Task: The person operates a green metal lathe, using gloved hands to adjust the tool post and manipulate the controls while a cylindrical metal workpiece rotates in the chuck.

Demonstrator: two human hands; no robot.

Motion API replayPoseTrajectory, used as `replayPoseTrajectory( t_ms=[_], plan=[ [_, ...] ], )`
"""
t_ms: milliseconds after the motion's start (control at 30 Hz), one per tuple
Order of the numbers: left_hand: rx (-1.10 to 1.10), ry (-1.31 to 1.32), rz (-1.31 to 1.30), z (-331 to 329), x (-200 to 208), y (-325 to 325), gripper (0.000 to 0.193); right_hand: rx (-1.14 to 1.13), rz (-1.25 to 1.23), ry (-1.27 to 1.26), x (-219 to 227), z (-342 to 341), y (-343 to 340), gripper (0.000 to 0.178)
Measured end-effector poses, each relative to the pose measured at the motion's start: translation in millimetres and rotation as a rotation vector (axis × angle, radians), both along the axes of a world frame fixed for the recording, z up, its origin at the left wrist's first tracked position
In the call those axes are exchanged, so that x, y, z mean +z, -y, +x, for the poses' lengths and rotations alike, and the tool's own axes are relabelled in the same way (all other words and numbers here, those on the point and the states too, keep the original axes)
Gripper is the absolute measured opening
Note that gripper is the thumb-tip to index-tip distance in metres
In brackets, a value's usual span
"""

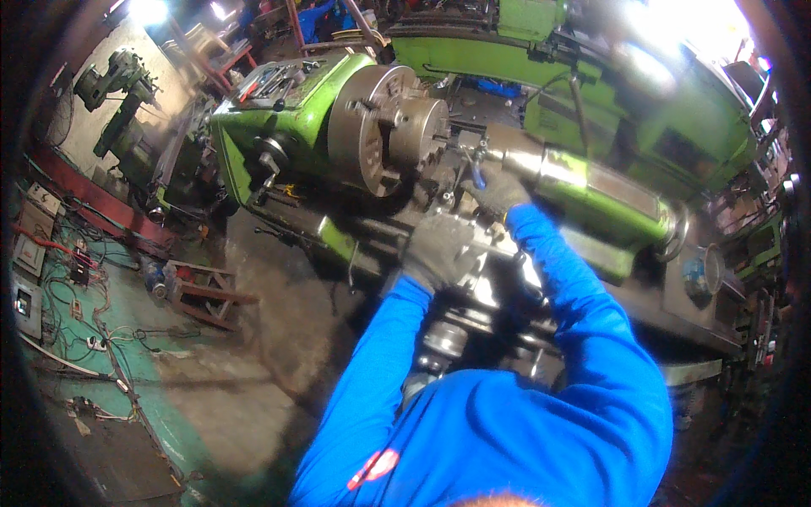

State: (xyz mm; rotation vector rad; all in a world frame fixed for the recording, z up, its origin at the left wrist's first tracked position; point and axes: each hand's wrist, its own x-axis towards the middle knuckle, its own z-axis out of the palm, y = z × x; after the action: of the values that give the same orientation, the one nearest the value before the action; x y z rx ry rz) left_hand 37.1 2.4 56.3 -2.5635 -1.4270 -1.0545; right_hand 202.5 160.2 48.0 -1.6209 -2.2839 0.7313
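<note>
A green lathe stands before me, with a large round steel chuck [363, 135] and a stepped steel workpiece [420, 131] at its face. My left hand [439, 249], in a dirty grey glove, rests on the carriage with its fingers curled; what lies under them is hidden. Farther right, my right hand [498, 194], gloved too, is closed beside the tool post area, just short of the workpiece. A narrow blue piece [477, 175] shows at its fingers, and I cannot tell what kind of thing it is. Close by rises a metal bolt or stud [448, 199].
The green tailstock [604, 190] with its handwheel [676, 230] lies to the right. Several hand tools [274, 84] sit on the headstock. A lever [352, 266] sticks out in front. At left are a wooden stand [207, 296] and cables [101, 338] on the floor.
</note>
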Motion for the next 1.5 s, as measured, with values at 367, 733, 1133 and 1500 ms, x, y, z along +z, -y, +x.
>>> replayPoseTrajectory(
  t_ms=[367,733,1133,1500],
  plan=[
    [0.001,0.021,0.023,1.1,1.0,-0.8,0.034,0.091,-0.007,0.11,22.4,-6.4,-6.2,0.057],
    [0.015,-0.033,-0.041,-0.1,4.3,1.9,0.037,-0.015,0.02,0.037,18.3,-4.3,7.6,0.051],
    [0.024,-0.027,-0.007,0.2,-2.0,0.9,0.035,0.023,0.089,0.068,12.9,-7.8,-3.4,0.051],
    [0.022,-0.002,-0.025,1.6,3.0,2.7,0.036,0.031,0.082,0.091,-5.1,3.3,-5.1,0.045]
  ],
)
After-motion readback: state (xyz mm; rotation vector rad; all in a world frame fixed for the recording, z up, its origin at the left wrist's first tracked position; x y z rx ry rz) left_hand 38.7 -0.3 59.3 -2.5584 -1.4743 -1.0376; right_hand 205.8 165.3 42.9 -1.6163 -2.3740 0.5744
